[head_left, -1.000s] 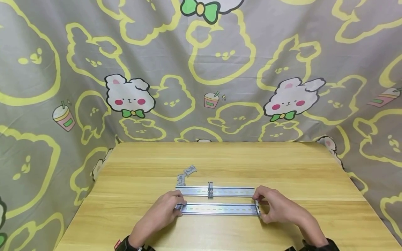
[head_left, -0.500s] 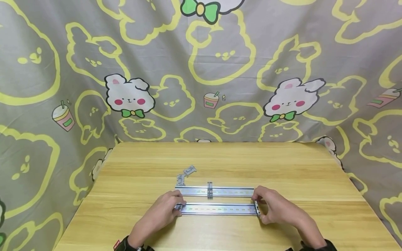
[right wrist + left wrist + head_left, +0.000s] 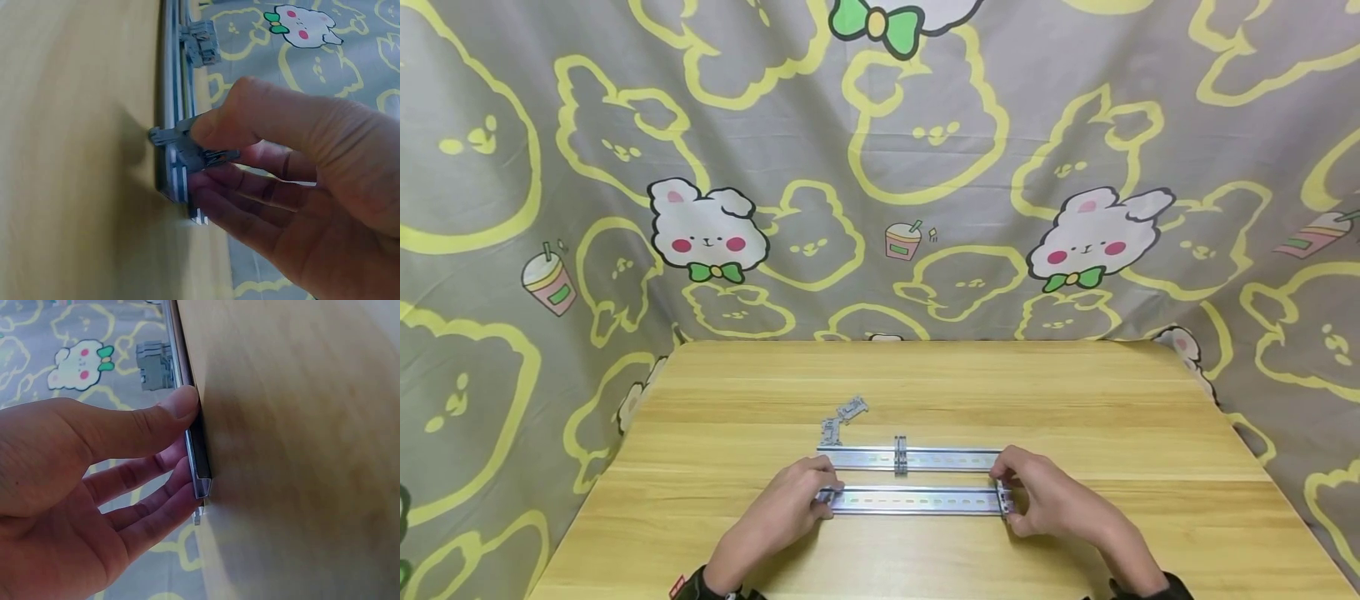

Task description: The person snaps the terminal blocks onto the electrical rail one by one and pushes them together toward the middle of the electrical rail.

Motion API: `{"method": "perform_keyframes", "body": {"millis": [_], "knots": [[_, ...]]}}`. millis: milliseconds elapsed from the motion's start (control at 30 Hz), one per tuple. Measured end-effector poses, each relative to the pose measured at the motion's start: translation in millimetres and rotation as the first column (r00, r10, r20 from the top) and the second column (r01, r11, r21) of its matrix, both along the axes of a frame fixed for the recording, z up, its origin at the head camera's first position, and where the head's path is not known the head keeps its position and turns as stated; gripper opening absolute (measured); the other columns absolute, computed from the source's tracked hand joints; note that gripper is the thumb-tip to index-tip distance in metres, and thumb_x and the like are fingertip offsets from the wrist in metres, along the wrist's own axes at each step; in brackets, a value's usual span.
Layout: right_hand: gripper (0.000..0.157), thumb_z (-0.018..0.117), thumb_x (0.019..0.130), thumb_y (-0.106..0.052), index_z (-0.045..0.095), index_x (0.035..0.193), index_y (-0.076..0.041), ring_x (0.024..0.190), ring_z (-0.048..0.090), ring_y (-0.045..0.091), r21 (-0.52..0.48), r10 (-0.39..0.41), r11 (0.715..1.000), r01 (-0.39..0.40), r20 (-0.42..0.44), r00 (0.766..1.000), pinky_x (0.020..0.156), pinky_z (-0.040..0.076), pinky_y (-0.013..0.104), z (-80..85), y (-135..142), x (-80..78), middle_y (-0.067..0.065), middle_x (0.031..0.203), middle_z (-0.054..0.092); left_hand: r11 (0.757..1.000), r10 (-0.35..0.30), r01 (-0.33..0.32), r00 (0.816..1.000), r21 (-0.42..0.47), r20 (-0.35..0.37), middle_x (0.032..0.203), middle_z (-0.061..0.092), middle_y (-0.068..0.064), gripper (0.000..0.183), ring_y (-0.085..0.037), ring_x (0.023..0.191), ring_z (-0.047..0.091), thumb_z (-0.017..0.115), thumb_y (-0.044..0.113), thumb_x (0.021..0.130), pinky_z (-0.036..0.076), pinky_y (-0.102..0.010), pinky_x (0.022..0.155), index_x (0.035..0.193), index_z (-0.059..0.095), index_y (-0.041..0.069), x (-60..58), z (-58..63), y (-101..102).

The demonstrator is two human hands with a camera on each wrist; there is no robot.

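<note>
The near rail, shiny silver, straight and slotted along its middle, lies just nearer than the far rail. The left hand grips its left end; the right hand pinches a thin grey block across its right end.

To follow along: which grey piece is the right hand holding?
The grey piece near the right end of the nearer rail, pinched in the right hand. The grey cluster sits on the farther rail; two loose pieces lie beyond it.
</note>
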State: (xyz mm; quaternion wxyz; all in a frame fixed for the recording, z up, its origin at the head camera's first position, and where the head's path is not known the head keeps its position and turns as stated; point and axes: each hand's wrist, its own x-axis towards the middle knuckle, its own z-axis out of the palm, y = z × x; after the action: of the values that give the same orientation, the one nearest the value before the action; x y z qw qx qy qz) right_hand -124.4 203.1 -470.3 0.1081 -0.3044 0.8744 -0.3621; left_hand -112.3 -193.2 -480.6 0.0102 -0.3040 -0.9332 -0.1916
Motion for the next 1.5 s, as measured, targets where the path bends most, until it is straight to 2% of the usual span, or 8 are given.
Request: {"method": "perform_keyframes", "body": {"millis": [167,300,467,600,967,1200,1500], "knots": [[0.050,0.079,0.063,0.005,0.059,0.108,-0.004,0.094,0.063,0.016,-0.009,-0.007,1.000,0.006,-0.042,0.999,0.078,0.058,0.029,-4.4,-10.0,0.5,0.002,0.104,0.063,1.000,-0.002,0.002,1.000,0.008,0.004,0.098,0.069,0.002,0.028,-0.017,0.091,0.067,0.090,0.006,0.073,0.060,-0.035,0.082,0.099,0.079,0.006,-0.2,0.1,-0.7],[0.051,0.078,0.061,0.005,0.060,0.108,-0.005,0.089,0.059,0.014,-0.025,-0.018,1.000,0.016,-0.072,0.997,0.073,0.057,0.027,-8.2,-18.3,1.6,0.001,0.103,0.063,1.000,-0.006,0.006,1.000,0.008,-0.004,0.099,0.069,0.001,0.028,-0.018,0.091,0.067,0.090,0.005,0.074,0.060,-0.035,0.082,0.099,0.079,0.006,-0.4,-0.1,-1.4],[0.054,0.079,0.062,0.003,0.060,0.111,-0.007,0.094,0.060,0.013,-0.031,-0.009,0.999,0.005,-0.123,0.992,0.080,0.058,0.029,-15.0,-32.8,3.7,0.001,0.106,0.064,1.000,-0.013,0.013,1.000,0.004,-0.007,0.099,0.069,0.002,0.027,-0.017,0.091,0.066,0.089,0.004,0.074,0.060,-0.034,0.082,0.100,0.079,0.006,-0.9,-0.7,-1.5],[0.053,0.079,0.065,-0.001,0.060,0.114,-0.008,0.100,0.060,0.013,-0.021,-0.004,1.000,0.001,-0.109,0.994,0.086,0.057,0.030,-16.8,-46.5,5.9,0.000,0.111,0.064,1.000,-0.017,0.017,1.000,-0.003,-0.003,0.098,0.068,0.002,0.027,-0.017,0.091,0.066,0.089,0.004,0.075,0.060,-0.033,0.082,0.100,0.080,0.006,-1.0,-0.1,-0.5],[0.052,0.079,0.067,-0.004,0.061,0.117,-0.008,0.100,0.058,0.013,-0.012,-0.025,1.000,0.025,-0.086,0.996,0.088,0.056,0.030,-19.8,-66.1,9.0,-0.001,0.113,0.063,0.999,-0.032,0.031,0.999,-0.025,-0.038,0.097,0.068,0.002,0.028,-0.018,0.090,0.066,0.089,0.001,0.073,0.060,-0.033,0.080,0.099,0.080,0.007,2.1,3.4,1.6],[0.052,0.083,0.067,-0.007,0.062,0.115,-0.009,0.098,0.060,0.013,-0.044,-0.019,0.999,0.011,-0.178,0.984,0.086,0.057,0.029,-23.0,-78.1,8.0,-0.002,0.111,0.064,0.999,-0.028,0.027,0.999,-0.027,-0.046,0.096,0.066,0.004,0.028,-0.016,0.089,0.064,0.091,0.003,0.072,0.059,-0.032,0.079,0.097,0.080,0.008,4.0,3.1,1.1],[0.050,0.086,0.068,-0.009,0.064,0.114,-0.009,0.097,0.061,0.011,-0.078,-0.031,0.997,0.015,-0.212,0.977,0.086,0.058,0.028,-28.3,-92.5,10.2,-0.003,0.110,0.064,1.000,-0.023,0.023,1.000,-0.020,-0.022,0.095,0.067,0.004,0.028,-0.016,0.089,0.065,0.090,0.002,0.072,0.059,-0.032,0.082,0.098,0.080,0.008,3.5,3.3,0.8]]}}
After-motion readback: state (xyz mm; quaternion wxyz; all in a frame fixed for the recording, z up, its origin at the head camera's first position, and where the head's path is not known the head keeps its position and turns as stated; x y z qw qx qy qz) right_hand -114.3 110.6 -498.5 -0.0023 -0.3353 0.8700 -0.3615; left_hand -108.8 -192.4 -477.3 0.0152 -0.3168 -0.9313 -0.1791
